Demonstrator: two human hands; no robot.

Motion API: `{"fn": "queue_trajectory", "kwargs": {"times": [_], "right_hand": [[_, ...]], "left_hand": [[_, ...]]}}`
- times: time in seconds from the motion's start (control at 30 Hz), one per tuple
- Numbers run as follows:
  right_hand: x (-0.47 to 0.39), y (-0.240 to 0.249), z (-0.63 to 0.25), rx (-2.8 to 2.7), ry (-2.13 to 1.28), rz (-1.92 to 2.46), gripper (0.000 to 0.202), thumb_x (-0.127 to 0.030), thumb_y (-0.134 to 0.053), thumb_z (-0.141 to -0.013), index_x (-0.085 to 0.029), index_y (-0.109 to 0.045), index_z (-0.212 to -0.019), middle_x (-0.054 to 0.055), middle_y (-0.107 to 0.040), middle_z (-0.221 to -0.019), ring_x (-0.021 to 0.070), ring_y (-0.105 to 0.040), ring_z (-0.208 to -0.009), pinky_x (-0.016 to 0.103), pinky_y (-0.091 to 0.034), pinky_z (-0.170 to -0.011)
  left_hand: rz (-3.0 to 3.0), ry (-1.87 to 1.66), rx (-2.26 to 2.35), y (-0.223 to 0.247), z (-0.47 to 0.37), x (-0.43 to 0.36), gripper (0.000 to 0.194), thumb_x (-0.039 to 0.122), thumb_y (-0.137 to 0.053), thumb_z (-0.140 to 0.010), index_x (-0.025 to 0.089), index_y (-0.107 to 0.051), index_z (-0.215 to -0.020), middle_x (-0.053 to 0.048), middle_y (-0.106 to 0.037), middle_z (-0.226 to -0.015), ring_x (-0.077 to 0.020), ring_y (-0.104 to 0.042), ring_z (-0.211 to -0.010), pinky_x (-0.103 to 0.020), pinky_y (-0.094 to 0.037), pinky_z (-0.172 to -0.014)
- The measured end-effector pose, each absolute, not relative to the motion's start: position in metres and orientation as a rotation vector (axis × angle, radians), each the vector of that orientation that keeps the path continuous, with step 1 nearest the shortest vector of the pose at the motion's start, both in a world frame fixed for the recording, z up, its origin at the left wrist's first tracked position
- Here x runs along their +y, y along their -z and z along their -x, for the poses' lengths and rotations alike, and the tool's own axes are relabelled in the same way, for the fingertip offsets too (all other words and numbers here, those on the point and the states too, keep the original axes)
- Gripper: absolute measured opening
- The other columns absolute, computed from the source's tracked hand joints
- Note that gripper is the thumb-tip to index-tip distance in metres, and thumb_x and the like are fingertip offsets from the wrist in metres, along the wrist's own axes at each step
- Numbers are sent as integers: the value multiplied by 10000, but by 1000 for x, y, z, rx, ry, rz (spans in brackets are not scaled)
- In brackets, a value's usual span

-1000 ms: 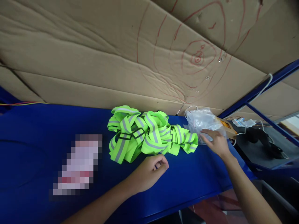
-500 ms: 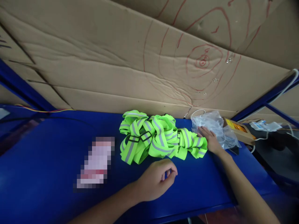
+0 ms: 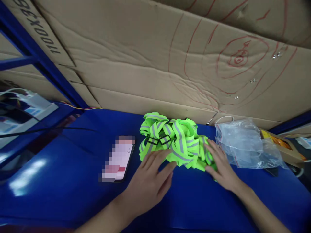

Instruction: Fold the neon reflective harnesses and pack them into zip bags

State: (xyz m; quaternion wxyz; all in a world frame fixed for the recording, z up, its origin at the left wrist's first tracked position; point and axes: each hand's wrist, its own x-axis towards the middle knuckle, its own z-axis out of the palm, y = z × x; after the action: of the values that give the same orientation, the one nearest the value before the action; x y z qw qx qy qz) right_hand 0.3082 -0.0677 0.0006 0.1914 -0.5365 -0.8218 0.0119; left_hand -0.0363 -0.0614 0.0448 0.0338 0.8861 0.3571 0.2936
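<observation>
A heap of neon-green straps [image 3: 181,139] with grey reflective stripes and black buckles lies on the blue tabletop [image 3: 194,204]. My left hand [image 3: 152,181] is at the heap's front left edge, fingers loosely stretched toward it and slightly blurred; whether they touch the straps I cannot tell. On the right end of the heap rests my right hand [image 3: 223,170], its fingers spread over the rolled straps and the thumb apart. Neither hand grips anything. Part of the straps is hidden under the right fingers.
Left of the straps lies a phone [image 3: 119,158], its screen partly pixelated. Clear plastic bags [image 3: 245,142] and a small cardboard box [image 3: 284,145] are at the right. A cardboard wall [image 3: 136,64] with red rings stands behind. Farther left are a power strip [image 3: 36,103] and cables.
My right hand has moved from the plastic bags onto the straps' right end. My left hand has uncurled and reached to the straps' front edge. The view has shifted left.
</observation>
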Motion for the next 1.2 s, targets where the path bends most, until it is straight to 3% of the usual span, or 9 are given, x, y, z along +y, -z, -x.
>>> {"fn": "queue_trajectory", "kwargs": {"times": [0.07,0.13,0.23,0.43,0.53,0.7,0.93,1.07,1.2], "right_hand": [[-74,5,-292,-2424,65,1482,927,-661,-604,-935,-263,-194,-1665,163,-243,-1717,422,-192,-1592,722,-248,-1211],[-71,7,-277,-2479,140,1458,967,-677,-643,-901,-269,-205,-1661,156,-236,-1721,415,-191,-1594,707,-236,-1223],[-50,5,-261,-2489,195,1464,850,-654,-606,-937,-287,-283,-1632,126,-299,-1705,384,-252,-1580,659,-278,-1222],[-14,2,-247,-2319,263,1644,623,-532,-535,-1014,-266,-413,-1564,125,-429,-1634,338,-400,-1508,596,-340,-1194],[-21,-1,-244,-2249,239,1710,603,-520,-510,-1026,-276,-401,-1567,131,-398,-1649,343,-388,-1516,622,-330,-1192],[-36,0,-249,-2162,137,1689,647,-541,-504,-1029,-281,-336,-1597,157,-352,-1663,353,-391,-1514,625,-362,-1182],[-31,11,-264,-2061,40,1573,625,-514,-582,-997,-256,-410,-1540,150,-426,-1611,348,-447,-1470,575,-414,-1170],[-34,7,-264,-1972,123,1551,553,-448,-565,-1016,-251,-438,-1517,158,-491,-1554,352,-484,-1434,579,-415,-1153],[-43,-3,-260,-1950,210,1458,489,-310,-520,-1036,-274,-449,-1518,145,-534,-1505,346,-509,-1406,559,-402,-1151]], "left_hand": [[-2685,-857,1339,-34,49,-67,443,229,-604,-957,246,-577,-1399,-159,-468,-1539,-360,-458,-1435,-556,-446,-1140],[-2691,-754,1474,-22,57,-67,592,314,-643,-950,269,-482,-1518,-183,-369,-1623,-414,-369,-1508,-626,-404,-1167],[-2721,-586,1462,-10,56,-55,718,342,-653,-951,305,-361,-1606,-204,-225,-1706,-457,-270,-1562,-695,-320,-1196],[-2644,-430,1438,-12,30,-16,895,442,-712,-909,249,-257,-1654,-253,-87,-1735,-525,-220,-1559,-707,-328,-1175],[-2648,-420,1533,-17,17,-4,904,443,-739,-889,284,-270,-1646,-256,-142,-1723,-523,-348,-1505,-690,-395,-1129],[-2623,-445,1644,-24,14,6,795,194,-712,-876,331,-369,-1579,-218,-367,-1619,-423,-600,-1299,-598,-503,-1043],[-2409,-765,1288,-29,41,7,802,68,-651,-768,251,-410,-1511,-165,-373,-1594,-399,-492,-1415,-583,-463,-1134],[-2336,-997,791,-41,52,7,729,8,-536,-737,240,-434,-1421,-150,-443,-1553,-309,-415,-1487,-516,-403,-1207],[-2287,-1147,1188,-41,49,9,538,98,-543,-809,198,-473,-1332,-181,-513,-1453,-338,-482,-1399,-557,-443,-1137]]}}
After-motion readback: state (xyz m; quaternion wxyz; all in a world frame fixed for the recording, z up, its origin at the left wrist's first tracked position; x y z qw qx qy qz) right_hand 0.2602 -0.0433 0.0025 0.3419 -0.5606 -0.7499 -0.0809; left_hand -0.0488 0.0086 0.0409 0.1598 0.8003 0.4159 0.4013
